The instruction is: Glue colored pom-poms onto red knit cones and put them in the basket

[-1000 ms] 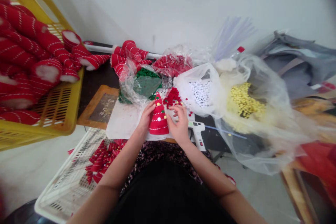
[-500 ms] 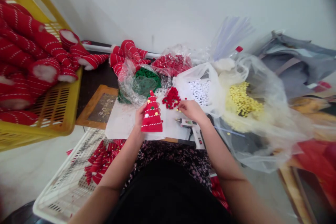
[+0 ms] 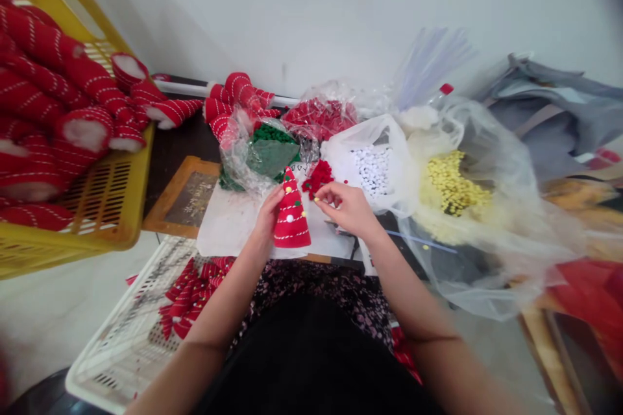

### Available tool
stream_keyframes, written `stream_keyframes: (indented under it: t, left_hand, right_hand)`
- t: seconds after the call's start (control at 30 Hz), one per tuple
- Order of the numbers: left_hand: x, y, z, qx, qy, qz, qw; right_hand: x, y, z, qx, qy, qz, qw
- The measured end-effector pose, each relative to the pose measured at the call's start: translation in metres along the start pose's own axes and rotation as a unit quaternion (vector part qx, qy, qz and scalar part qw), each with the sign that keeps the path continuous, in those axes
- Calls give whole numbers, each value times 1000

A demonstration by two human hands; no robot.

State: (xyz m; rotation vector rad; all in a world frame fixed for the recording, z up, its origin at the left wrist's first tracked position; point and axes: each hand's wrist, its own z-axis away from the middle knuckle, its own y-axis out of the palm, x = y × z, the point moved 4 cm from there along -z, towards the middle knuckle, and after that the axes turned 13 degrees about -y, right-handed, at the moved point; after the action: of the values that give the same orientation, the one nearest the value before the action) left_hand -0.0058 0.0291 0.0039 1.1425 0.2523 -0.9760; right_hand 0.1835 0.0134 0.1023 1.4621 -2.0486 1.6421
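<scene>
The red cone [image 3: 292, 233] is held point-up above the white sheet [image 3: 224, 227], with white dashed stripes and small green, yellow and white balls on its front. The left hand [image 3: 267, 217] grips it from its left side, fingers curled behind. Just to the cone's right, the right hand [image 3: 351, 207] is narrow, thumb and forefinger pinching a yellow ball [image 3: 317, 199] at their tips, apart from the cone.

Beyond the fingers lies a pile of red balls [image 3: 318, 175]. The glue gun [image 3: 368, 260] is partly hidden under the right wrist. Behind the cone stands a clear bag of green balls [image 3: 272, 150]; to the right come the white balls [image 3: 370, 172] in a white bag, then the yellow balls [image 3: 455, 185] in a clear one. A wood-framed board [image 3: 207, 175] lies left of the sheet. Farther left, a yellow crate [image 3: 134, 224] holds striped red pieces [image 3: 87, 130]; below, a white crate [image 3: 85, 369] holds small red cones [image 3: 187, 301].
</scene>
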Motion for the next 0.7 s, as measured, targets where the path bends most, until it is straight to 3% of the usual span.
stream_keyframes:
  t: [0.1, 0.23, 0.53, 0.6, 0.7]
  left_hand:
    - [2, 1, -6, -7, 66, -51, 996]
    - [3, 6, -6, -9, 118, -112, 987]
    - [3, 21, 1, -1, 145, -142, 979]
    - [3, 22, 2, -4, 144, -142, 979]
    - [2, 21, 3, -9, 145, -147, 978]
  right_hand:
    - [29, 1, 4, -11, -69, -48, 996]
    - [51, 12, 7, 19, -128, -25, 991]
    - [50, 42, 14, 86, -190, 124, 970]
    - [49, 36, 16, 67, -191, 118, 972]
    - [49, 22, 21, -11, -180, 86, 980]
